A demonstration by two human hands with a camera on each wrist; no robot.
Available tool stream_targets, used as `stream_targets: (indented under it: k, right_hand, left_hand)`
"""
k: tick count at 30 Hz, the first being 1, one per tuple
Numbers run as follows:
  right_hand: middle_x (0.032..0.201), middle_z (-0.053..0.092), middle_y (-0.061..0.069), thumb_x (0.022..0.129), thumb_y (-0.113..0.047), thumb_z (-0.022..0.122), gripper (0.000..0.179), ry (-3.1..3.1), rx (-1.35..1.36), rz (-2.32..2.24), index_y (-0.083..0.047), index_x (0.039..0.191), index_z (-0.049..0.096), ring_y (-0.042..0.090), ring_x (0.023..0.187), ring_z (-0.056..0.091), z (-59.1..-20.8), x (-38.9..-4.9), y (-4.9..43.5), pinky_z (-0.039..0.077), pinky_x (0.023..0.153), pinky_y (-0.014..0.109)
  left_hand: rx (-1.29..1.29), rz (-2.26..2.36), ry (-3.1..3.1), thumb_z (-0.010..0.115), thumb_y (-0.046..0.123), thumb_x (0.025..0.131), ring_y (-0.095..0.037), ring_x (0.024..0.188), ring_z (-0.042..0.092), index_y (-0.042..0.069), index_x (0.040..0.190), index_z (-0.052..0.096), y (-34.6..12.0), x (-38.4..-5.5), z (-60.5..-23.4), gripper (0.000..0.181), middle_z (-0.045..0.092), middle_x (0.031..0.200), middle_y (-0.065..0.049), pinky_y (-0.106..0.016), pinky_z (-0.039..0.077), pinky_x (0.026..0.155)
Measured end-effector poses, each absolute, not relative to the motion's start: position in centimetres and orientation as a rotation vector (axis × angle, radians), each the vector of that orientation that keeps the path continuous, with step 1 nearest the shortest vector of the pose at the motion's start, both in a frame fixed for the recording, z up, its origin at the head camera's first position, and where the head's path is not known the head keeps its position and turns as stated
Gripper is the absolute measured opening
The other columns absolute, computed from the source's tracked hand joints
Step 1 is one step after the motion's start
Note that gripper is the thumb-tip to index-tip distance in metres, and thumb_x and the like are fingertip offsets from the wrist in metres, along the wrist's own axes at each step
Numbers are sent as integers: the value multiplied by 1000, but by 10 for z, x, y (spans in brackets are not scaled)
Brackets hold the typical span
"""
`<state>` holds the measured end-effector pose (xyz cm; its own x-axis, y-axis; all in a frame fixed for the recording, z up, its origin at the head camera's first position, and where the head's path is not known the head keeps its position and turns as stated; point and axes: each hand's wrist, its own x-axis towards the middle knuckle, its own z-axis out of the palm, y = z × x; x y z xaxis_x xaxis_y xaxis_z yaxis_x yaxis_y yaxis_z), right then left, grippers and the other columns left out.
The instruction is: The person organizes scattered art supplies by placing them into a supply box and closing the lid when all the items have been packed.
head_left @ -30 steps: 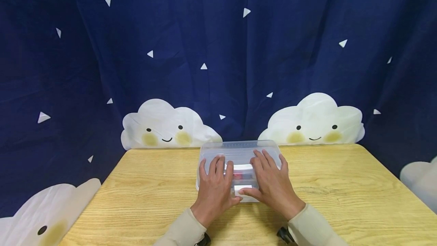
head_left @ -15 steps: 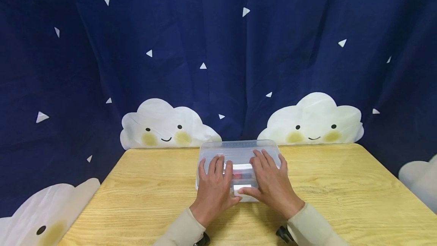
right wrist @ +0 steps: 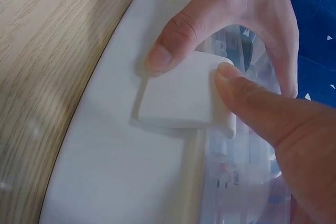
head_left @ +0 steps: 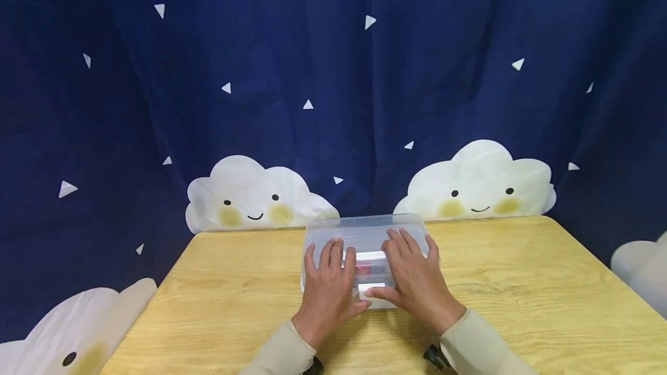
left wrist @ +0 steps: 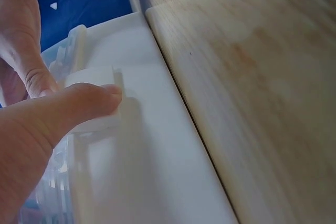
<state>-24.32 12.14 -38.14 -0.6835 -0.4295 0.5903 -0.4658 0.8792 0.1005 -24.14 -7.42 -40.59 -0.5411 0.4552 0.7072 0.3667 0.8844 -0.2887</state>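
Note:
On the table sits a storage box with a clear plastic lid [head_left: 367,231] and a white body [left wrist: 152,150]. A white latch [right wrist: 181,95] is at the middle of its near side. My left hand [head_left: 325,288] lies over the left part of the lid, fingers spread and slightly bent. Its thumb [left wrist: 89,100] touches the latch, the tip at its lower edge. My right hand [head_left: 419,282] rests spread over the right part, its thumb [right wrist: 233,80] on the latch's upper part. Something red [head_left: 362,269] shows through the lid between the hands.
The box stands near the far edge of the wooden table [head_left: 521,300]. Behind it hangs a dark blue curtain [head_left: 333,74] printed with clouds and white triangles. Beige sleeves [head_left: 286,352] and black wrist straps [head_left: 436,356] lie over the table's near part.
The head view has shifted slightly. Both hands and the box keep their places, with no visible movement of the latch.

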Motion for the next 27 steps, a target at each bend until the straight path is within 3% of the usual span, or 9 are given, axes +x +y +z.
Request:
stream_targets:
  k: [16,27]
  right_hand:
    - [136,52,17,60,-76,70,88,-2472,658,113,-8,114,57,37,128,46,-380,-237,117,30,96,71]
    - [138,52,16,67,-64,76,73,-2524,710,277,-12,115,58,38,129,45,-367,-240,124,25,98,71]
  left_hand:
    - [-635,180,-2249,75,77,49,-35,117,53,5,119,56,-82,-230,-397,103,57,125,-21,-63,39,92]
    - [-715,127,-2345,74,71,64,-29,122,51,12,122,56,-93,-229,-377,84,57,128,-15,-60,39,94]
